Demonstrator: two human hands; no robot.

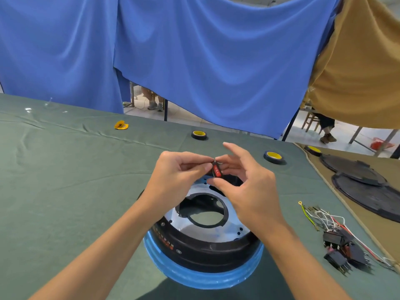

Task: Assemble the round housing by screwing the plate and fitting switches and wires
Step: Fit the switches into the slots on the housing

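1. Nearest the person, the round housing (203,254) sits on the green cloth of the table (65,180), open side up; its wall is black and a blue band wraps its lower edge
2. Inside the housing lies a pale metal plate (218,233) with small holes, and a black ring (225,210) sits around the plate's central opening
3. To the right of the housing, well apart from it, a heap of black switches (344,252) lies on the cloth, tangled with white, red and yellow-green wires (320,217)
4. Both bare forearms reach over the housing and the hands meet above its far rim
5. The left hand (175,176) pinches the top of a small red-faced switch (217,170) between thumb and forefinger
6. The right hand (244,187) pinches the same switch from the other side, thumb below it, with its forefinger lifted free
7. The switch is in the air, clear of the housing
8. Further right, two dark round lids (368,191) overlap on a tan cloth
9. Beyond the hands two tape rolls (199,135) (273,157) with yellow cores lie flat on the green cloth; a small yellow item (121,125) lies far left
10. Behind the table hang a blue curtain (216,61) and a tan curtain (357,72)
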